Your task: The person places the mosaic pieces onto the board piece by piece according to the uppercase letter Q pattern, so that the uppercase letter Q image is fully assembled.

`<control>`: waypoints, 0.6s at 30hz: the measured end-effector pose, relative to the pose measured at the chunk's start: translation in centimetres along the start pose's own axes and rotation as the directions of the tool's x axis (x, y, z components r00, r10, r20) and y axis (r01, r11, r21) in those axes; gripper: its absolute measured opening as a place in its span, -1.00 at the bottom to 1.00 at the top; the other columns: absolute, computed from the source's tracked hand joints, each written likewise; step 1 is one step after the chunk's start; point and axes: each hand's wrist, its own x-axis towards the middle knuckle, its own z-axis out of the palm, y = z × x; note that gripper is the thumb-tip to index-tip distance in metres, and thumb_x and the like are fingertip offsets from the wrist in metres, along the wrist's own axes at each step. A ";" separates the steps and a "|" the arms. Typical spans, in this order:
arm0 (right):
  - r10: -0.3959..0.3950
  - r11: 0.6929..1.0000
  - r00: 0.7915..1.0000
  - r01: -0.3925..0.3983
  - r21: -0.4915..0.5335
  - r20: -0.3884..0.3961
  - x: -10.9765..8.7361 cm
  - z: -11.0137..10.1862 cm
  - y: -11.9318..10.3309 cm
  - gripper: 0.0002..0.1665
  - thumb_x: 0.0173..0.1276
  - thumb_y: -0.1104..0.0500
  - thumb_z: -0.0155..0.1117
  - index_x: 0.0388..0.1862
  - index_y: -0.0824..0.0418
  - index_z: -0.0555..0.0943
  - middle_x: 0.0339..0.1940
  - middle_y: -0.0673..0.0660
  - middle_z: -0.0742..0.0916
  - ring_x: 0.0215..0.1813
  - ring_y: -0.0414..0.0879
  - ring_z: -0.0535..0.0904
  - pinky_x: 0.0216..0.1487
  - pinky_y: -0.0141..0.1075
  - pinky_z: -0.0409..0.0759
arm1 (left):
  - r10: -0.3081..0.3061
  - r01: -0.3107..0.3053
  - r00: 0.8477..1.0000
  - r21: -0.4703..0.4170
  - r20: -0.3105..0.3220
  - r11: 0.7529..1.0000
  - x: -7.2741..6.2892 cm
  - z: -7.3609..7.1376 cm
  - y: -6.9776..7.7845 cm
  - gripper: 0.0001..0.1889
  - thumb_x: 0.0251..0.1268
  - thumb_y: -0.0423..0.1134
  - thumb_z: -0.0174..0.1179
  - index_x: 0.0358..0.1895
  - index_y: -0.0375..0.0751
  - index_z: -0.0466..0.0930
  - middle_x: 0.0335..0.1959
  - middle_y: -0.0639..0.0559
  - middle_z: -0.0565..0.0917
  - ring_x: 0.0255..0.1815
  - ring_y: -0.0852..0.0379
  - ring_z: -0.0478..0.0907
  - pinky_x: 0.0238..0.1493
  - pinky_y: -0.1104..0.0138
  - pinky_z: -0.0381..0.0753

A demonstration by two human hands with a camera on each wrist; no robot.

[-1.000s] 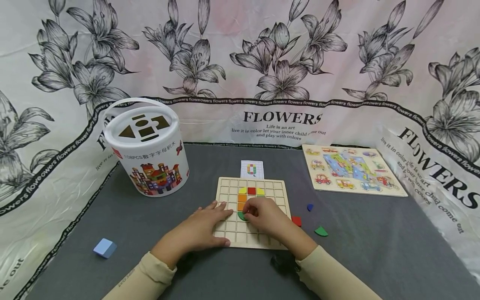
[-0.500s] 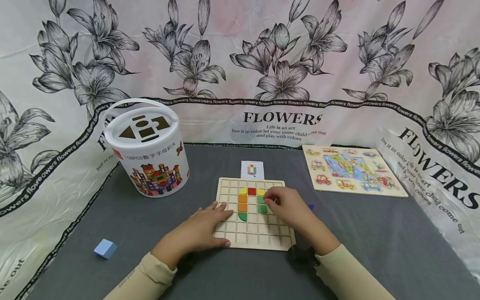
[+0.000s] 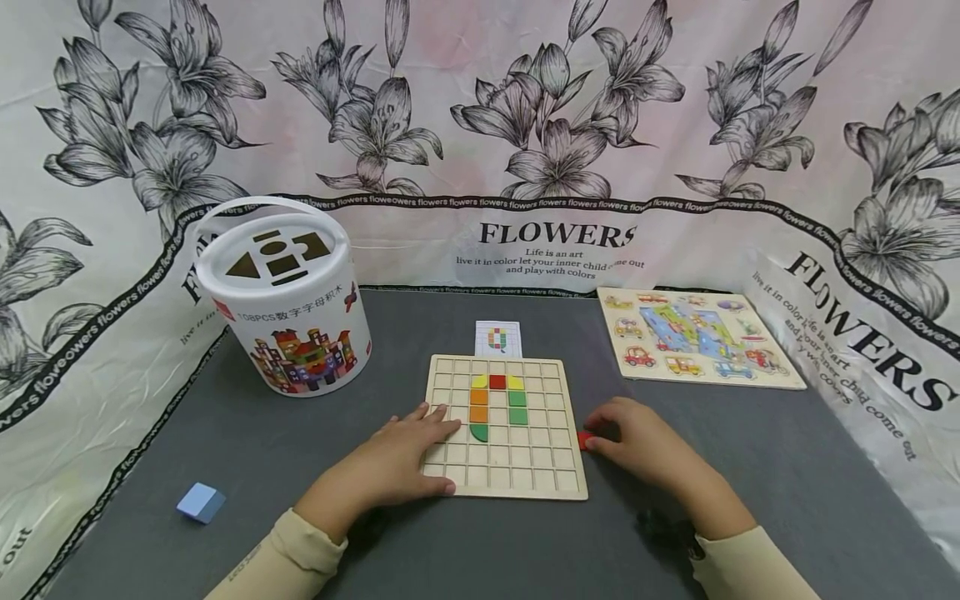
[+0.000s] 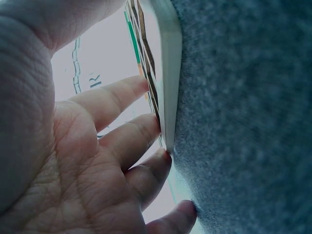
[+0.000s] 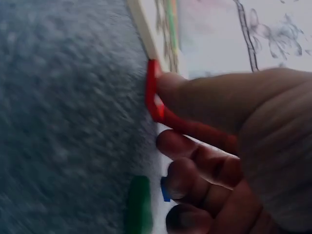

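Note:
A square wooden grid board (image 3: 517, 478) lies flat on the table, holding yellow, red, orange and green pieces in an arch with a green quarter-round piece (image 3: 479, 432) at its lower left. My left hand (image 3: 401, 454) rests on the board's left side with fingers spread and straight. Just off the right edge, thumb and forefinger of my right hand (image 3: 648, 442) pinch a red square piece (image 5: 151, 87), which lies against the board on the table. In the right wrist view a green piece (image 5: 139, 204) and a blue piece (image 5: 165, 189) lie close by, hidden from the head view.
Behind the board lies a small pattern card (image 3: 498, 338). A white bucket (image 3: 300, 312) stands back left and a vehicle puzzle board (image 3: 705, 340) lies back right. On the left is a light blue block (image 3: 201, 502). Flowered cloth hangs behind the grey table.
My right hand has moved right, from the green quarter-round, past the green squares, off the board to the red square piece. The left hand stays put. The head view has shifted slightly.

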 end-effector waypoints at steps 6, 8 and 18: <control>0.016 1.000 1.000 -0.016 -0.003 0.005 0.0 0.2 -0.5 -0.91 0.42 0.10 0.59 -0.17 0.03 0.81 -0.11 -0.03 0.75 -0.06 -0.12 0.66 0.04 0.00 0.68 | -0.004 0.004 1.000 -0.004 0.003 1.000 -0.1 -0.1 0.0 -0.12 0.28 0.09 0.58 0.65 0.03 0.45 0.77 -0.09 0.27 0.83 -0.20 0.05 0.72 -0.35 0.06; 0.011 1.000 1.000 -0.010 -0.007 0.010 -0.1 0.2 -0.6 -0.88 0.40 0.11 0.61 -0.15 0.06 0.81 -0.10 -0.03 0.76 -0.05 -0.10 0.67 0.03 0.01 0.69 | -0.006 0.006 1.000 -0.004 0.004 1.000 -0.1 0.0 0.0 -0.12 0.28 0.10 0.58 0.65 0.03 0.46 0.77 -0.10 0.27 0.83 -0.20 0.05 0.72 -0.35 0.06; 0.122 0.991 0.992 -0.120 0.066 -0.028 -0.4 -0.2 -1.5 -0.83 0.45 0.22 0.55 -0.21 0.06 0.66 -0.31 -0.03 0.73 -0.37 -0.12 0.51 -0.34 -0.22 0.50 | -0.009 0.009 1.000 -0.001 0.010 1.000 0.1 0.2 -0.2 -0.12 0.29 0.09 0.58 0.66 0.05 0.44 0.77 -0.08 0.26 0.84 -0.19 0.04 0.73 -0.34 0.04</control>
